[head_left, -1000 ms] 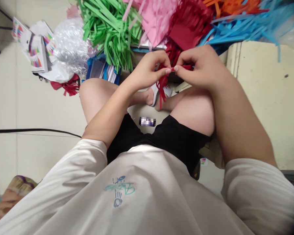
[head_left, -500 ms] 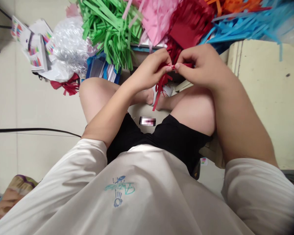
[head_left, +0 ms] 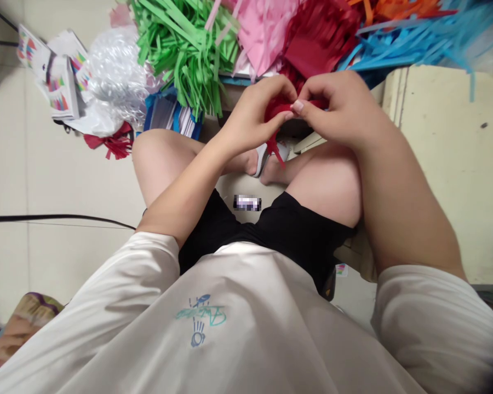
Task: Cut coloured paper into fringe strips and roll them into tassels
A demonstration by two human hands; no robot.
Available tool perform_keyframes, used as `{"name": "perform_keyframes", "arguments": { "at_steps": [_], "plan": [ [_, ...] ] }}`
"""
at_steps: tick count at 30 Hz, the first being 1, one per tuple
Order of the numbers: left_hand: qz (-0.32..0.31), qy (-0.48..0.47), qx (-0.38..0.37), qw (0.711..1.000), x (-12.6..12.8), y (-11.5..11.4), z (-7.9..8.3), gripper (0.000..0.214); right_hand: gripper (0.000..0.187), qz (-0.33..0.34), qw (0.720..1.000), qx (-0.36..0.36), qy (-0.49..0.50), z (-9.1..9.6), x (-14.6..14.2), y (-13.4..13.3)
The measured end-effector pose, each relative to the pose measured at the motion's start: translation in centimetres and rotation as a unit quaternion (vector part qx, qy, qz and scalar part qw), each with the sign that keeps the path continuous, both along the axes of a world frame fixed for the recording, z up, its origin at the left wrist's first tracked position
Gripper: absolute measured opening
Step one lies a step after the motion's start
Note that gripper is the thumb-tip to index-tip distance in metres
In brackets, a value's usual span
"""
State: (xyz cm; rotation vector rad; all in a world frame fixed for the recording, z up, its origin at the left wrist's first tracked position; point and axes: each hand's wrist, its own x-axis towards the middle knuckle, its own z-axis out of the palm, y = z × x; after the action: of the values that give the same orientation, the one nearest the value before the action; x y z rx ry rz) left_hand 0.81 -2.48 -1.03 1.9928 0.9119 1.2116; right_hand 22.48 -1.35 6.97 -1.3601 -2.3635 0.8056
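Above my knees, my left hand (head_left: 267, 106) pinches a red fringed paper tassel (head_left: 274, 148) between thumb and fingers. My right hand (head_left: 332, 106) meets it fingertip to fingertip and grips the same red paper. Some strips dangle below my left hand; the rest is partly hidden behind the fingers. Just beyond the hands lies a pile of dark red fringed paper (head_left: 312, 49), with pink fringed paper (head_left: 263, 33) to its left.
Green paper strips (head_left: 189, 49), blue strips (head_left: 411, 44) and orange strips (head_left: 406, 10) fill the far side. Clear plastic wrap (head_left: 117, 71) and printed packets (head_left: 59, 82) lie at left, near a red tassel (head_left: 113, 141). A cream cabinet (head_left: 452, 164) stands at right.
The hanging red strips have bunched up higher and shifted slightly right under my left hand. Both hands have stayed together, the fingers shifting a little on the paper.
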Motion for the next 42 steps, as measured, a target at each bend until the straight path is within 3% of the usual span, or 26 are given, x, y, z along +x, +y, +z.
{"name": "perform_keyframes", "arguments": {
  "at_steps": [6,20,27,32,42],
  "plan": [
    [0.019,-0.053,0.031,0.998,0.2,0.1,0.0,0.022,0.018,-0.015,1.0,-0.015,-0.016,1.0,-0.3,-0.5],
    [0.001,-0.152,-0.051,0.987,0.6,1.0,-1.1,0.019,0.019,-0.013,1.0,0.008,-0.013,0.9,0.0,-0.3],
    [0.008,-0.173,-0.025,0.985,1.0,1.4,-1.9,0.014,0.022,-0.009,1.0,0.0,0.0,1.1,0.2,-0.3],
    [0.013,-0.196,0.027,0.98,1.3,0.8,-1.3,0.019,0.027,-0.008,0.998,-0.023,0.052,1.5,0.0,-0.4],
    [0.052,-0.173,0.026,0.983,1.1,0.5,-1.2,0.021,0.033,-0.004,0.994,-0.067,0.085,1.9,0.0,-0.4]
  ]
}}
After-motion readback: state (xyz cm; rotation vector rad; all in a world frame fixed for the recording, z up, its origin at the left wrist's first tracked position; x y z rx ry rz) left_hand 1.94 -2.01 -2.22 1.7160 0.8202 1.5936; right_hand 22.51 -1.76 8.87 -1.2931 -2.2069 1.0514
